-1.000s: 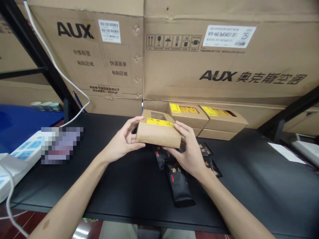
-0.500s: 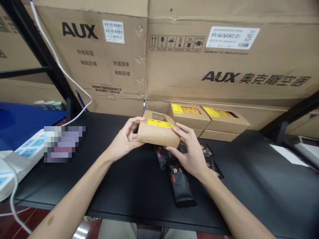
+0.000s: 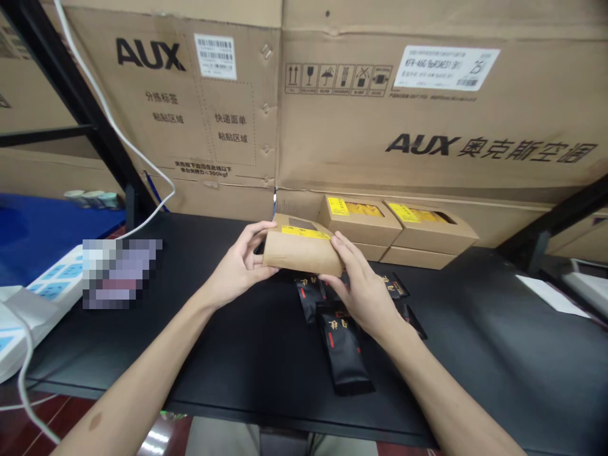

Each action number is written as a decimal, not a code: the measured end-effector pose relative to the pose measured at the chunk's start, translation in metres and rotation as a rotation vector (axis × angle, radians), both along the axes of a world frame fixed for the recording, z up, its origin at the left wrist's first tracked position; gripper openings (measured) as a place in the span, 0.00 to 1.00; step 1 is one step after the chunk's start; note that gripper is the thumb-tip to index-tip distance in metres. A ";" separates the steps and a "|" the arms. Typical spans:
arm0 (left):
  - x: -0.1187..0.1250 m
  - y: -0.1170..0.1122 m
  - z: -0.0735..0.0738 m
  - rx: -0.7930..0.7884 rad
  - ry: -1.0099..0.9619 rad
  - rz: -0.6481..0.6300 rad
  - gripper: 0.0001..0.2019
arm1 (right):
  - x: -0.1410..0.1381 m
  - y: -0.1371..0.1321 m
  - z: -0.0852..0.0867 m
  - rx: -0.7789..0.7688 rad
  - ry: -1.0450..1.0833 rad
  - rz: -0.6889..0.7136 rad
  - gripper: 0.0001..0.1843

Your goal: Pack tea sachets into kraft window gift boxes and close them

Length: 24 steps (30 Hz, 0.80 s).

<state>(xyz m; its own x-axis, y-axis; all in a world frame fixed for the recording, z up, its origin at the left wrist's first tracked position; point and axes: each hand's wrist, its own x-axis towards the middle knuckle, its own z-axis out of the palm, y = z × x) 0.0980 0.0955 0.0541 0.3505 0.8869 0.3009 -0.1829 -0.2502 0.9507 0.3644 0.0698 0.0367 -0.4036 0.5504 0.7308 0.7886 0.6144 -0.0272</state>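
Observation:
Between my two hands is a small brown cardboard box with a yellow label and a dark window on top. My left hand grips its left end, thumb below and fingers above. On the right end, my right hand holds it the same way. The box is tilted, with its plain front side facing me, and is held above the table. Below and partly behind my right hand lie several black packets with gold lettering and red marks. The inside of the held box cannot be seen.
Two similar brown window boxes stand side by side at the back of the black table. Large AUX cartons form a wall behind. At the left are a white power strip, a cable and a pixelated item.
The held box has tipped slightly, so less of its top and more of its front side shows. Both hands still grip it in nearly the same place.

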 end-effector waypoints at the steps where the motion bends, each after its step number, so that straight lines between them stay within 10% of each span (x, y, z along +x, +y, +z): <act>1: 0.000 0.000 0.000 -0.003 0.000 -0.001 0.36 | 0.000 -0.001 0.000 -0.003 -0.011 -0.003 0.45; 24: 0.000 -0.002 0.000 0.002 0.002 0.001 0.35 | -0.004 0.002 -0.008 -0.211 0.423 0.181 0.30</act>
<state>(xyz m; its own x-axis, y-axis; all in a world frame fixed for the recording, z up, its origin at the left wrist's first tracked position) 0.0979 0.0939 0.0540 0.3499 0.8867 0.3022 -0.1811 -0.2525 0.9505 0.3604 0.0720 0.0290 -0.1985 0.6524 0.7315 0.5629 0.6868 -0.4598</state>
